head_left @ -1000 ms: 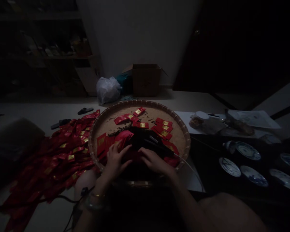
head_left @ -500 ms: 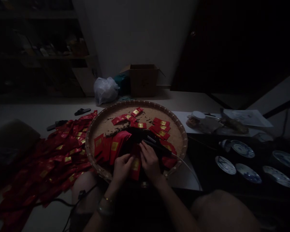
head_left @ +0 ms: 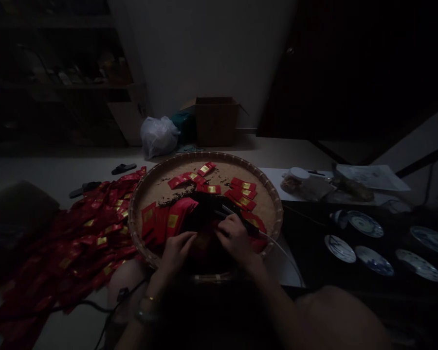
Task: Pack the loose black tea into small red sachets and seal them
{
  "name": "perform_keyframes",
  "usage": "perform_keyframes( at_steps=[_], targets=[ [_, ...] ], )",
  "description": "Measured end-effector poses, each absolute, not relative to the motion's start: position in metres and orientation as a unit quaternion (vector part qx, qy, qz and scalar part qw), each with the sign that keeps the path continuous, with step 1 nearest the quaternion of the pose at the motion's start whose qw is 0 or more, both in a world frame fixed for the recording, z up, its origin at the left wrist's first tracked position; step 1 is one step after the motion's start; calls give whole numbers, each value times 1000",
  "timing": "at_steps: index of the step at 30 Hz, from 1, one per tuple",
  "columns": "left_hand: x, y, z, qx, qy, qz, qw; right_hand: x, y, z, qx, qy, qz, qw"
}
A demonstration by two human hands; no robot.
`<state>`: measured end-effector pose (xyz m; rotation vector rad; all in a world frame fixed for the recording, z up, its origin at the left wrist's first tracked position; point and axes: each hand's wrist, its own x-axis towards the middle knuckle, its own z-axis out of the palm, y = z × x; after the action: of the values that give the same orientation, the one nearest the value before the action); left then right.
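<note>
My left hand is closed, thumb and forefinger together, at the near side of a round woven bamboo tray. Its fingertips pinch the edge of a dark red packet, dim in the shadow. My right hand has curled fingers beside a black hand tool with metal jaws and a white cord; what lies in those fingers is hidden. Standing red packets with gold labels are bunched left of the hands. A dark heap of loose, leaf-like bits lies beyond them.
More red packets are piled on the floor at left, near black slippers. Blue-and-white dishes sit on a dark surface at right. Behind the tray stand a white plastic bag and an open cardboard box.
My hands have moved apart, the left slightly left and the right slightly right. The packet's gold label, bright between them before, is now dim and the packet looks darker.
</note>
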<state>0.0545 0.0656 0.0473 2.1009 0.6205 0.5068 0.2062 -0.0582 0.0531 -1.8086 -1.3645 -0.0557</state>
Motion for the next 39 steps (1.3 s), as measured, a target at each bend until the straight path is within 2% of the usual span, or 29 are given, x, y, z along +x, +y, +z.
perform_keyframes(
  at_steps=[5, 9, 13, 18, 24, 31, 39],
  targets=[
    [56, 62, 43, 867, 229, 227, 379, 201, -57, 51, -718, -561, 2, 412],
    [58, 63, 34, 883, 193, 271, 330, 198, -56, 49, -728, -513, 60, 450],
    [59, 64, 32, 928, 157, 273, 201, 196, -53, 44, -719, -436, 154, 519],
    [61, 65, 37, 962, 128, 225, 90, 195, -53, 44, -609, -368, 331, 620],
    [62, 71, 42, 968, 57, 238, 57, 200, -56, 45, -553, -300, 518, 579],
    [61, 66, 42, 954, 45, 296, -26, 194, -48, 27, -531, -231, 522, 626],
    [67, 71, 34, 952, -12, 303, 45, 187, -41, 9, -405, -167, 574, 692]
  ],
)
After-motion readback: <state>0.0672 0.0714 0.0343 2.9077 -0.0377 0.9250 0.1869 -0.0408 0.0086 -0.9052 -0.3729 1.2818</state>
